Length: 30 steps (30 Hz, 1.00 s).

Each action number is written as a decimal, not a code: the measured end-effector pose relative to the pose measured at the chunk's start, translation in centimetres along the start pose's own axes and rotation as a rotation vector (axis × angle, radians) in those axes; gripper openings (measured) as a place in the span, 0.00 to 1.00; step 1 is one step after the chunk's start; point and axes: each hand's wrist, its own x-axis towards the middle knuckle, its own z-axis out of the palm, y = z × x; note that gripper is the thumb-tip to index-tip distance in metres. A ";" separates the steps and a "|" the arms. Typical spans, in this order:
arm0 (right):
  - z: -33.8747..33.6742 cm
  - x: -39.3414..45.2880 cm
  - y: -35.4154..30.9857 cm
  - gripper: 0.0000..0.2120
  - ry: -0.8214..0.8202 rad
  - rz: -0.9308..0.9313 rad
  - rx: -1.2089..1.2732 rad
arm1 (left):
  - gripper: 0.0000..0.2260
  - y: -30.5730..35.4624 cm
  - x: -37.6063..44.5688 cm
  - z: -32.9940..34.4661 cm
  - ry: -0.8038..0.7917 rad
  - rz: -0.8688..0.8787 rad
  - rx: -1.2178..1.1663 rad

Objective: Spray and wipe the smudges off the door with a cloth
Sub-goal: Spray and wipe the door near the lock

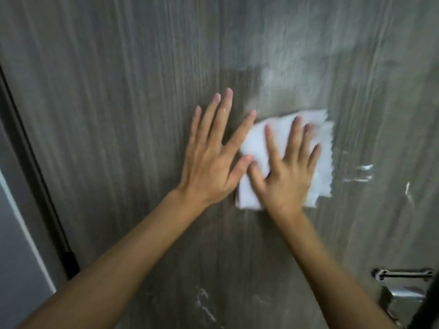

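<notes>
A grey-brown wood-grain door (118,103) fills the view. My right hand (287,172) lies flat with fingers spread on a folded white cloth (324,162), pressing it against the door at mid height. My left hand (213,153) rests flat and open on the bare door just left of the cloth, its thumb and forefinger touching the cloth's left edge. White smudges (361,173) streak the door right of the cloth, and more smudges (204,305) show lower down. A hazy pale patch (280,79) spreads above the cloth. No spray bottle is in view.
A metal door handle (403,275) with its lock plate sits at the lower right. The dark door edge and frame (35,176) run down the left side, with a pale wall (16,245) beyond it.
</notes>
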 end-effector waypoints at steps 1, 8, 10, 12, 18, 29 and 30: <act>0.2 -2.6 0.3 0.29 -0.055 -0.113 -0.013 | 0.25 1.1 0.2 0.6 0.005 0.002 -0.013; -1.2 -3.9 8.5 0.31 -0.188 -0.738 -0.039 | 0.24 3.0 -0.2 3.8 -0.103 0.044 0.071; -2.6 1.2 11.7 0.30 -0.102 -0.596 -0.047 | 0.25 2.6 -0.2 4.3 -0.159 0.044 0.153; -4.1 6.7 15.2 0.29 -0.025 -0.411 -0.080 | 0.26 2.5 -0.2 4.7 -0.199 0.043 0.250; -5.7 14.0 18.2 0.29 0.163 0.185 -0.060 | 0.28 2.5 -0.4 5.2 -0.207 0.037 0.317; -3.2 -7.9 12.4 0.30 -0.189 -0.308 -0.080 | 0.28 2.6 -0.3 5.3 -0.178 0.044 0.314; -3.2 -9.7 13.4 0.32 -0.236 -0.447 -0.102 | 0.28 2.6 -0.3 5.3 -0.171 0.045 0.305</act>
